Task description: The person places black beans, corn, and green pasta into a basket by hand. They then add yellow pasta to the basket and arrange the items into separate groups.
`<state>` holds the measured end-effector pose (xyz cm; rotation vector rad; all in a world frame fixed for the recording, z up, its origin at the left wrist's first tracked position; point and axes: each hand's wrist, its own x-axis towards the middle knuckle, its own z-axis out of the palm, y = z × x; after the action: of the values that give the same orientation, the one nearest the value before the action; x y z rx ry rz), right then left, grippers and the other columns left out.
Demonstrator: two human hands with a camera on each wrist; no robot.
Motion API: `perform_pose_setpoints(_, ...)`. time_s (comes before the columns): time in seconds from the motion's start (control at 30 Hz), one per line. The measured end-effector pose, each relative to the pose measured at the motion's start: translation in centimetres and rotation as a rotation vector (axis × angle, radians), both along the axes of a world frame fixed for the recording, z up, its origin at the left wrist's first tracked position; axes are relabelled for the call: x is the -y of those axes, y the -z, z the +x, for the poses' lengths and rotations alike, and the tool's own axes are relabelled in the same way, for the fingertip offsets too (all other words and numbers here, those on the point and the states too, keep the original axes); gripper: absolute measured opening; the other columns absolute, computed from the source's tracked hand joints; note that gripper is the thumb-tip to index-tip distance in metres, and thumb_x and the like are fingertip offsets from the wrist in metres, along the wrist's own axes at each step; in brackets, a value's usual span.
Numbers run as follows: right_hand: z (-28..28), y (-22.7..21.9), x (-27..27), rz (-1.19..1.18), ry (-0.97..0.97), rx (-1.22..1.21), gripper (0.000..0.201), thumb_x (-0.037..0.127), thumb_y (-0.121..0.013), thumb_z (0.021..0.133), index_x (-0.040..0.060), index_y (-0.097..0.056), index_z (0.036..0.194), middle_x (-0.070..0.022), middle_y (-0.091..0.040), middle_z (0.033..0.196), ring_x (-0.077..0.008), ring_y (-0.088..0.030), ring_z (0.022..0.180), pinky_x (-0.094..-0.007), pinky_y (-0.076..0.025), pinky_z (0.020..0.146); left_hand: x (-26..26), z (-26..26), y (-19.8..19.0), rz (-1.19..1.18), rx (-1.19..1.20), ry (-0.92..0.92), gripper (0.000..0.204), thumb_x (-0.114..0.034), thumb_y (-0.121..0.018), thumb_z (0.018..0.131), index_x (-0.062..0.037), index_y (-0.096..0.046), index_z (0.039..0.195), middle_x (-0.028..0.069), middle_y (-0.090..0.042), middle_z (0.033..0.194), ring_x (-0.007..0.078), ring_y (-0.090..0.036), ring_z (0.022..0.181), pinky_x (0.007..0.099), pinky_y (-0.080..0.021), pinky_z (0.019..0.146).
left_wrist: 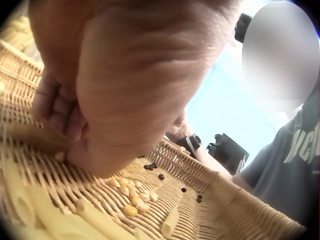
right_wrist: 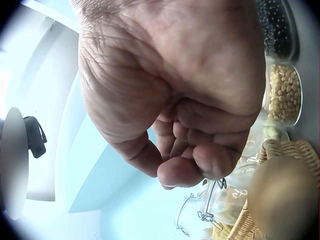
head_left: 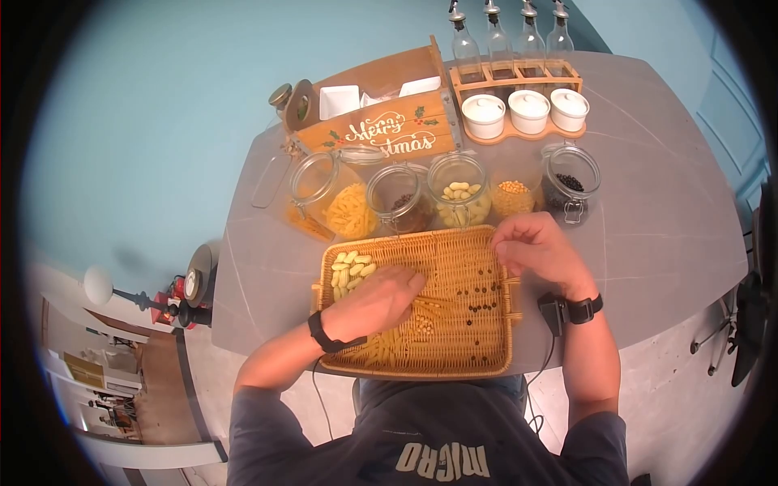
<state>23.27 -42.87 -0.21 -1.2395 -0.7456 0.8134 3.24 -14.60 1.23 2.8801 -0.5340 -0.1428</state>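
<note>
A wicker basket [head_left: 454, 364] holds peanuts [head_left: 350, 271], penne [head_left: 381, 348], corn kernels [left_wrist: 132, 192], thin brown pasta pieces [head_left: 433, 304] and scattered black beans [head_left: 484, 308]. My left hand [head_left: 377, 300] reaches down inside it, fingers curled toward the basket floor. In the left wrist view its thumb tip is right at a brown pasta piece [left_wrist: 37, 137] and a kernel; I cannot tell whether it grips either. My right hand [head_left: 535, 251] is raised over the basket's far right corner. Its fingers are curled, with thumb and index tips together and nothing showing between them.
Behind the basket stand glass jars with pasta [head_left: 350, 211], dark beans [head_left: 401, 202], peanuts [head_left: 459, 198], corn [head_left: 514, 197] and black beans [head_left: 570, 185]. Farther back are a wooden Christmas box [head_left: 381, 134], white lidded pots [head_left: 528, 112] and bottles [head_left: 501, 53] in a rack.
</note>
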Motion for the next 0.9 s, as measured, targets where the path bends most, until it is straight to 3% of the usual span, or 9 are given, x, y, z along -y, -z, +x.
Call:
perform_pose_setpoints(0.33,0.0,-0.1,0.2,0.021,-0.017,0.014,0.003,0.002,-0.074,0.105,-0.0009,-0.074,0.105,-0.0004,-0.071,0.083,-0.0060,-0.062,0.067,-0.0246,-0.050,0.059,0.7,-0.4,0.5,0.049,0.033,0.031,0.034,-0.002,-0.077,0.082,0.0026,-0.063,0.113,0.0202,-0.069,0.104,0.0418,-0.069,0.106,0.0502,-0.054,0.097)
perform_pose_setpoints(0.43,-0.3,-0.7,0.2,0.010,0.004,-0.019,0.004,-0.002,-0.074,0.100,-0.0022,-0.077,0.102,-0.0012,-0.072,0.083,-0.0077,-0.063,0.067,-0.0252,-0.050,0.060,0.7,-0.4,0.3,0.057,0.020,0.026,0.032,-0.003,-0.076,0.083,0.0027,-0.064,0.112,0.0202,-0.070,0.103,0.0416,-0.069,0.105,0.0498,-0.054,0.097)
perform_pose_setpoints(0.53,-0.3,-0.4,0.1,0.015,-0.016,0.003,0.004,0.003,-0.074,0.105,-0.0011,-0.075,0.105,-0.0007,-0.071,0.084,-0.0060,-0.062,0.067,-0.0245,-0.050,0.060,0.9,-0.6,-0.2,0.083,-0.018,0.010,0.028,-0.004,-0.076,0.083,0.0027,-0.066,0.108,0.0200,-0.070,0.102,0.0408,-0.069,0.104,0.0488,-0.055,0.096)
perform_pose_setpoints(0.9,-0.2,-0.5,0.2,0.041,-0.040,0.011,0.006,0.006,-0.074,0.106,0.0000,-0.075,0.104,-0.0002,-0.071,0.084,-0.0060,-0.061,0.067,-0.0244,-0.049,0.060,1.4,-0.5,-0.1,0.260,0.129,0.112,0.014,-0.009,-0.072,0.090,0.0012,-0.070,0.099,0.0169,-0.070,0.096,0.0352,-0.071,0.099,0.0447,-0.056,0.092)
